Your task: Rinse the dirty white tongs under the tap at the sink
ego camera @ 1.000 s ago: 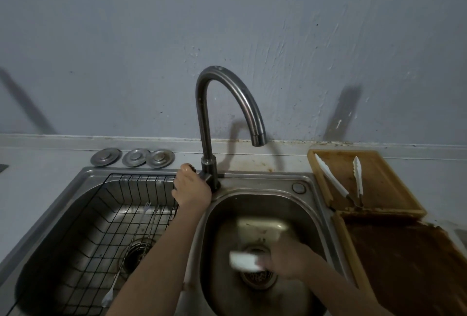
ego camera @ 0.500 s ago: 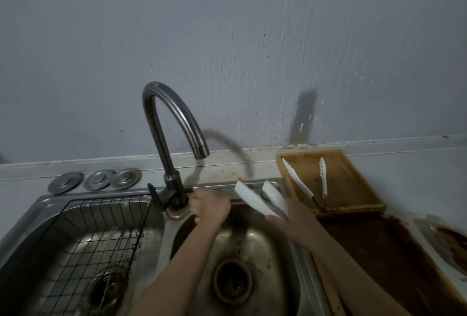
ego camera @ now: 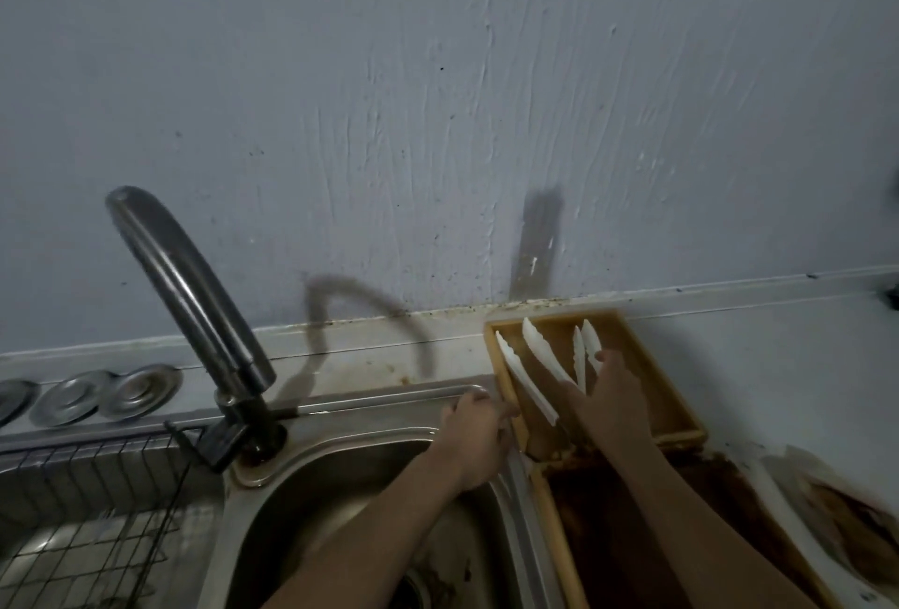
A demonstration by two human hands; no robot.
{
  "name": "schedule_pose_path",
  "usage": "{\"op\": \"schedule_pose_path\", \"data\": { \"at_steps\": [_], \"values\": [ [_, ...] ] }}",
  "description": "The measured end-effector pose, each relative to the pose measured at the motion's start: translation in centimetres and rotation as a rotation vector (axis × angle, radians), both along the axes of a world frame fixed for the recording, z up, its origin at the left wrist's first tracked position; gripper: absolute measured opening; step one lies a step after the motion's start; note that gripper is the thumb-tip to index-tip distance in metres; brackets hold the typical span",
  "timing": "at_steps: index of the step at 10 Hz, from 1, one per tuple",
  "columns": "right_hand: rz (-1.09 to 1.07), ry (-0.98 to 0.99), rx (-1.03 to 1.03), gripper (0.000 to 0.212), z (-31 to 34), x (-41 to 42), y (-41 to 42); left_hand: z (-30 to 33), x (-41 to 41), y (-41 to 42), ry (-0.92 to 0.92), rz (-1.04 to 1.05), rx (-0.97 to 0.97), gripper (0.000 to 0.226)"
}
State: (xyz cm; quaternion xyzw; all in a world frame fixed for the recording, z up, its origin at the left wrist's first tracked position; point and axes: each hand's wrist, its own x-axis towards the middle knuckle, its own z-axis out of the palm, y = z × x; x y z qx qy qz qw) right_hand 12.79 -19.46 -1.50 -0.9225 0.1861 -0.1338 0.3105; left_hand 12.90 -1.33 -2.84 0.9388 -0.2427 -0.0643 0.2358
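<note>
Two white tongs in view, both over the small yellow tray right of the sink. First tongs: arms spread in a V, lying across the tray's left side, joint end hidden under the right forearm. Second tongs: arms close together, tips toward the wall, lower end under the right hand. Right hand is over the tray, fingers curled at the second tongs; whether it actually grips them cannot be told. Left hand rests on the sink rim next to the tray's left edge, fingers loosely bent, holding nothing visible. One tap, curved spout, no water running. Two basins: right one under the left forearm, left one with one wire rack. Three round metal discs on the counter behind the left basin. One larger brown-stained tray in front of the small one.
</note>
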Motion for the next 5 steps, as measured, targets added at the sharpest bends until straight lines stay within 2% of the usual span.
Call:
{"op": "schedule_pose_path", "data": {
  "at_steps": [3, 4, 5],
  "values": [
    [0.022, 0.072, 0.027, 0.053, -1.5, 0.9, -0.2, -1.2, 1.3, -0.1, 0.070, -0.082, 0.150, 0.054],
    [0.026, 0.048, -0.026, 0.053, -0.3, 0.1, 0.3, 0.3, 1.2, 0.5, 0.157, -0.049, 0.134, 0.054],
    [0.089, -0.072, -0.016, 0.046, 2.5, -0.6, 0.7, 3.6, 1.2, 0.7, 0.236, -0.020, -0.022, 0.045]
  ]
}}
